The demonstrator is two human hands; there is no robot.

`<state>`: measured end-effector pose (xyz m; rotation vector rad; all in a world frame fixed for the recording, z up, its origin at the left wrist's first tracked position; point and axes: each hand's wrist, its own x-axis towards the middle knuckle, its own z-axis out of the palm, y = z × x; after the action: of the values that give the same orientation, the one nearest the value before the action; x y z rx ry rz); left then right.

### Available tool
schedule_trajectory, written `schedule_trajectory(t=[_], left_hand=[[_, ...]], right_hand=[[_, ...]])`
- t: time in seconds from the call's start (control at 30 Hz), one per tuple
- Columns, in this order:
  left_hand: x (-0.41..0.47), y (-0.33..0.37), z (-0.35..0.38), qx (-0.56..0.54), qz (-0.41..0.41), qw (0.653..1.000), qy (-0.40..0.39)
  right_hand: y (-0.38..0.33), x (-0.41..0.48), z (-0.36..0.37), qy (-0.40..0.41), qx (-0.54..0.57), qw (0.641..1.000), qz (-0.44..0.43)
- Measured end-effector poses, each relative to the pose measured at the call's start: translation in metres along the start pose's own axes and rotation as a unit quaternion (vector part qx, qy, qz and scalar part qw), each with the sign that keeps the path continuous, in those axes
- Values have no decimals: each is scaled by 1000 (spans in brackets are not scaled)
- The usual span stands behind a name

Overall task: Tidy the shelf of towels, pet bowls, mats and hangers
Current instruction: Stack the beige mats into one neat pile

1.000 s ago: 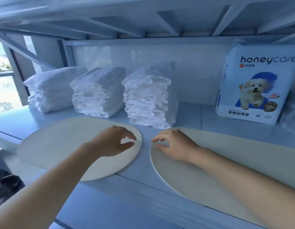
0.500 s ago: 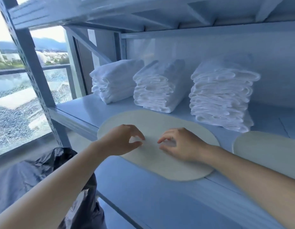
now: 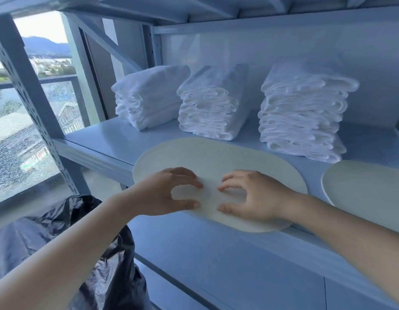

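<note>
A flat oval cream mat (image 3: 216,157) lies on the blue shelf (image 3: 109,139), its front edge hanging slightly over the shelf's lip. My left hand (image 3: 167,193) and my right hand (image 3: 254,195) rest on the mat's near part, fingertips facing each other, fingers curled and spread, holding nothing. A second cream mat (image 3: 368,184) lies to the right, cut off by the frame. Three stacks of folded white towels stand behind: left stack (image 3: 149,97), middle stack (image 3: 212,104), right stack (image 3: 303,115).
A perforated metal upright (image 3: 30,104) frames the shelf's left end, with a window and cracked glass beyond. A black plastic bag (image 3: 104,265) sits below left. A lower shelf board (image 3: 216,253) runs under my arms.
The view has swung left, so the pet-pad package is out of sight. Both hands now rest on the left mat; earlier the right hand lay on the right mat.
</note>
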<state>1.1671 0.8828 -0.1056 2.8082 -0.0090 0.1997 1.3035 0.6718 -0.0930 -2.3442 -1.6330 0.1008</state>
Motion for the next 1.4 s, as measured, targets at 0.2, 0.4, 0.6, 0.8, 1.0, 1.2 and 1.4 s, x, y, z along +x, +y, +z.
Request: schedule_trajectory(t=[0.2,0.4,0.6,0.8,1.0,1.2,1.4], left_hand=[[8,10,0,15,17,999,-25],[14,12,0,1,49,999,6],[22,15,-6,-4,71,996,53],[33,23,-9,33,77,992,99],[44,31,-11,24,33,994,101],[55,47,-19,-22,13,992,126],[75,98,-12,-59,56,983,165]], right_hand=[[4,-3,-6,10,9,1000,25],[11,-12,-11,25,29,998,41],[15,-23,-21,50,51,996,60],[25,-31,-28,34,82,991,101],[32,-15,-47,123,37,986,105],[43,-12,-93,171,3,982,83],[71,-62,-124,186,-3,980,71]])
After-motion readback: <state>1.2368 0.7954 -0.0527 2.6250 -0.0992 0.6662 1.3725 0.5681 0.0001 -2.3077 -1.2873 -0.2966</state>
